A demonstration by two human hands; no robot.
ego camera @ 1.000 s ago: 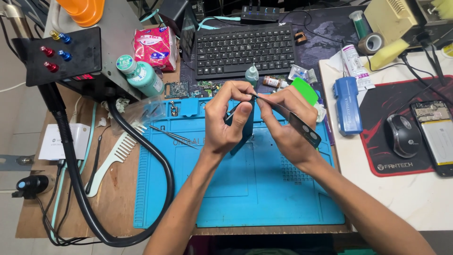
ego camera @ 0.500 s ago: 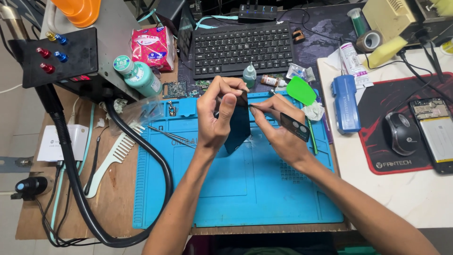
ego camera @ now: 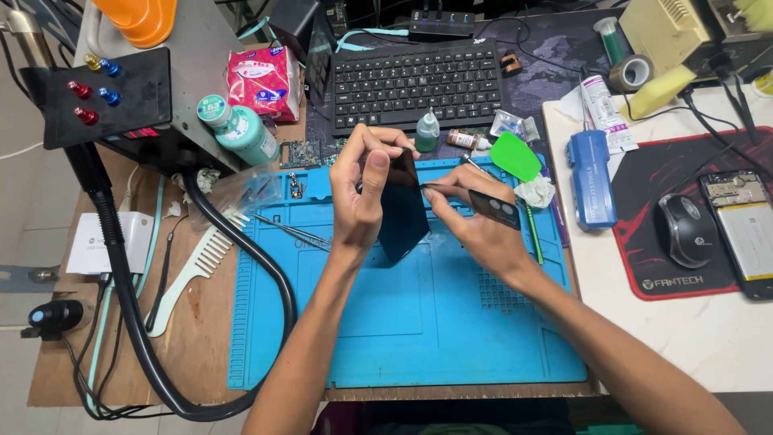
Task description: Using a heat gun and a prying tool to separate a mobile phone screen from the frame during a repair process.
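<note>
Head view, centre of frame: my left hand (ego camera: 366, 193) holds a dark phone panel (ego camera: 403, 213) upright on its edge over the blue work mat (ego camera: 403, 322), thumb on the near face and fingers curled over the top edge, closed firmly on it. Just to its right, my right hand (ego camera: 475, 221) pinches a thin dark card (ego camera: 493, 208) between thumb and fingers, and one fingertip touches the panel's right edge; whether a slim tool is also in that pinch I cannot tell. Both forearms come in from the bottom of the frame, and the mat fills the lower centre. At centre left, metal tweezers (ego camera: 291, 229) lie on the mat's upper edge and a pale comb (ego camera: 193, 274) rests on the wooden bench beside it. A thick black hose (ego camera: 241, 266) loops down the left side. In the upper left stand a teal bottle (ego camera: 241, 133) and a pink tissue pack (ego camera: 263, 80). At upper centre sits a black keyboard (ego camera: 415, 84), with a small dropper bottle (ego camera: 427, 133) in front of it. To the right of my hands lie a green pry pick (ego camera: 515, 157) and a blue case (ego camera: 592, 179). At far right, a mouse (ego camera: 686, 229) sits on a red-edged pad (ego camera: 684, 282), next to an opened phone (ego camera: 745, 229).
</note>
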